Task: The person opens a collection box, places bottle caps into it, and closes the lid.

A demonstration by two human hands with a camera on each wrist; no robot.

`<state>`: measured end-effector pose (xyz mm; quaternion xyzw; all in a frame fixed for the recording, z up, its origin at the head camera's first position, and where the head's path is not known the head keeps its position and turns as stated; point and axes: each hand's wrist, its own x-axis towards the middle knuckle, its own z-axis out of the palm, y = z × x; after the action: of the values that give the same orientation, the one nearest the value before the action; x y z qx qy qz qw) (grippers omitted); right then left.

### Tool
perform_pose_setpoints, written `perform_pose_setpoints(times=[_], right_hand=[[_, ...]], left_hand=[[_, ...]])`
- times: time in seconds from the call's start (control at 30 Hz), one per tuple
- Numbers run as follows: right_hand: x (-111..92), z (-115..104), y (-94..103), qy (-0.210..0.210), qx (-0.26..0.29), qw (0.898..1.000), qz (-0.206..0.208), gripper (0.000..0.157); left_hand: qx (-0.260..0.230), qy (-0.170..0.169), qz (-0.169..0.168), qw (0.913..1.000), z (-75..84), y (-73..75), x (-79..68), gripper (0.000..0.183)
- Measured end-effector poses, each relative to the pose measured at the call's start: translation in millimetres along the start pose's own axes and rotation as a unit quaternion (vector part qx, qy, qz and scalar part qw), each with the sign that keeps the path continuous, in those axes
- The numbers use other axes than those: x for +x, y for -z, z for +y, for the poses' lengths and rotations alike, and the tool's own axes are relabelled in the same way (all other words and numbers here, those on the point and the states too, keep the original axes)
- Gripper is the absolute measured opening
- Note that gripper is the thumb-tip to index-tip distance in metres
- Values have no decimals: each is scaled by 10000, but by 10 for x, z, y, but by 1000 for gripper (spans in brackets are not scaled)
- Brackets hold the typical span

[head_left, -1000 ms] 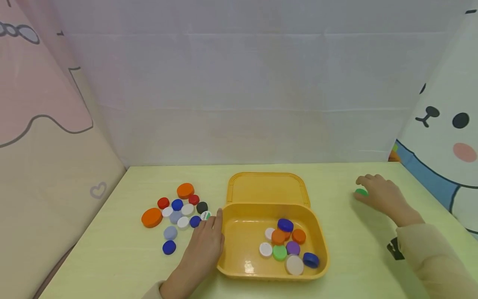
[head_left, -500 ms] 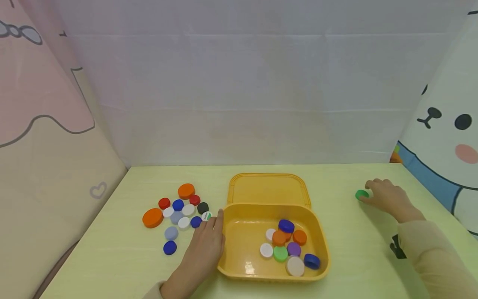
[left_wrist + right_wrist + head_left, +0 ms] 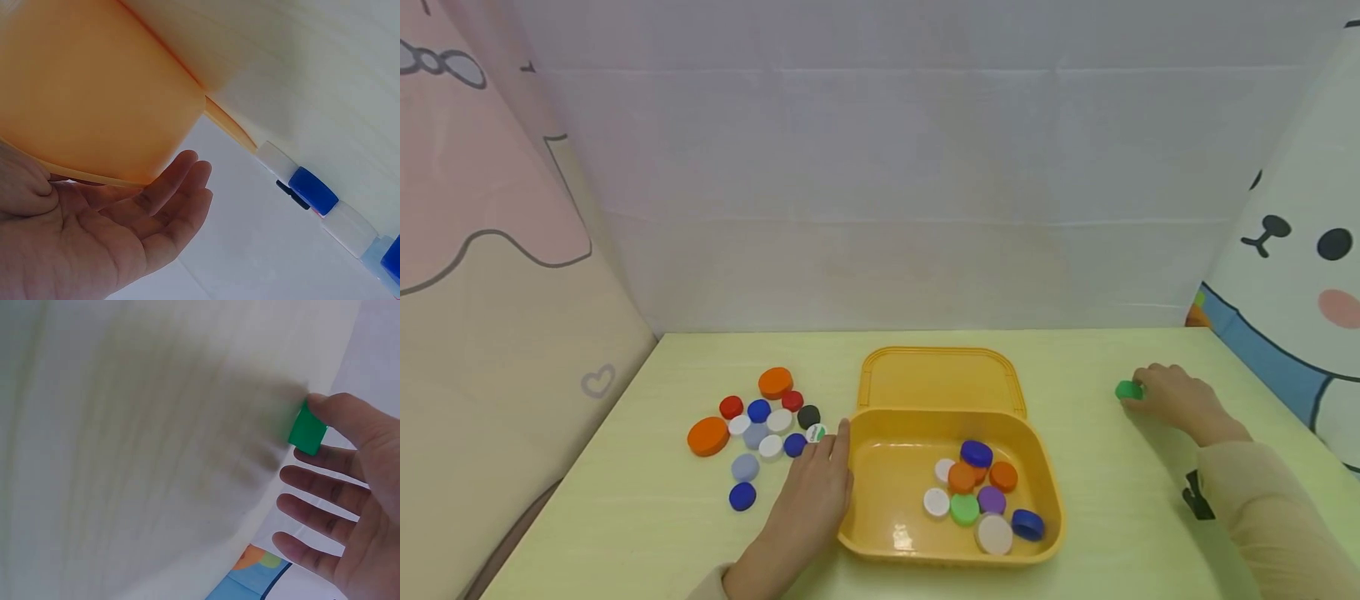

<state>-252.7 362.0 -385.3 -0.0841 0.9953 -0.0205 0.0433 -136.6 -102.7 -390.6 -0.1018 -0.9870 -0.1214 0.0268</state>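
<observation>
1. Head view: The right hand (image 3: 1180, 406), well apart from the left, pinches a green bottle cap (image 3: 1126, 389); whether the cap touches the worktop (image 3: 1097, 500) I cannot tell. The left hand (image 3: 808, 493) lies along the left rim of a yellow box (image 3: 883, 471), touching it. Right of that hand, inside the box, are mixed caps (image 3: 991, 500); beyond the hand lies a yellow lid (image 3: 940, 377), off the box. Loose caps (image 3: 755, 436) spread left of it. I judge the work part done: some caps are boxed, the green one and the loose group are not.
2. Left wrist view: The left fingers, lightly bent and close together, rest against the rim. White and blue loose caps sit beyond the fingertips.
3. Right wrist view: Thumb and forefinger clamp the green cap; the other fingers spread apart. Its longer extent runs from thumb to forefinger; its hollow side's direction is unclear.
</observation>
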Motion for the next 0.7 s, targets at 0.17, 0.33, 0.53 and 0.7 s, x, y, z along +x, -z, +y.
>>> perform_pose_setpoints(times=[0.17,0.33,0.53,0.7], right_hand=[[-12,-6,4,-8,17,10000,-8,47],[-30,-7,6,-22,33,10000,-4,47],[-45,-14,22,23,65,9999,154,48],[-84,-60,60,186,26,9991,377,46]], left_hand=[[55,-25,3,10000,2,0,-2,53],[54,-47,15,10000,3,-3,-6,53],[69,-56,-4,10000,-4,-8,-5,54],[43,-9,-34,10000,-2,-3,-1,54]])
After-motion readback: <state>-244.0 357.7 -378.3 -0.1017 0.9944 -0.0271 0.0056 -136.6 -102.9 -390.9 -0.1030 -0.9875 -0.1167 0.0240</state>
